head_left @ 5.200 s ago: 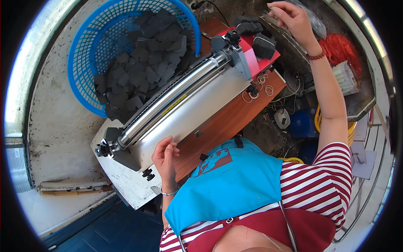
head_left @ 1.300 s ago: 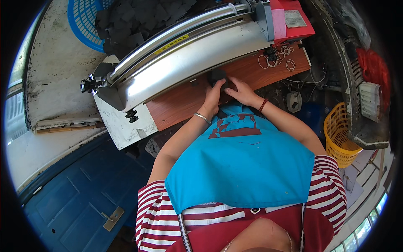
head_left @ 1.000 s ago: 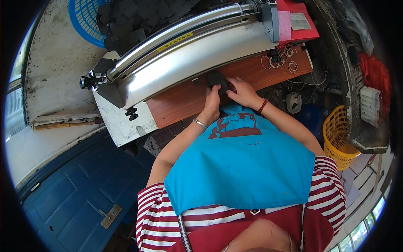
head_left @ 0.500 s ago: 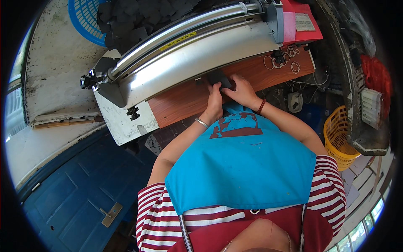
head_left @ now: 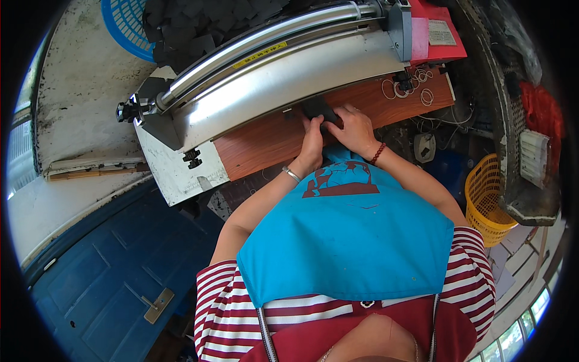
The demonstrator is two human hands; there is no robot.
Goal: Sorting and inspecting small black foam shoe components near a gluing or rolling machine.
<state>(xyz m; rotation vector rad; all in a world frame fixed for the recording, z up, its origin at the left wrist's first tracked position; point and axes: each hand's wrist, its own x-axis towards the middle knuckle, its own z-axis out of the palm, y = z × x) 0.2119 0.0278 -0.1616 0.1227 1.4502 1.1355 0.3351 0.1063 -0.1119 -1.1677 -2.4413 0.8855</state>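
Left hand (head_left: 312, 143) and right hand (head_left: 357, 131): the fingers were clamped on the dark grey piece (head_left: 318, 108) beside the roller machine's metal plate (head_left: 289, 79); even pressure from both sides suited a steady hold.

Stretches out as a bench (head_left: 259, 146), brown wood-grain along the front edge, scuffed white at the left front corner. Carries a long metal roller machine (head_left: 286, 73) toward the back edge and at least 3 loose whitish rings (head_left: 421, 76) near the right end. Also lies under a dark piece (head_left: 318, 107) midway along, cannot tell whether touching.
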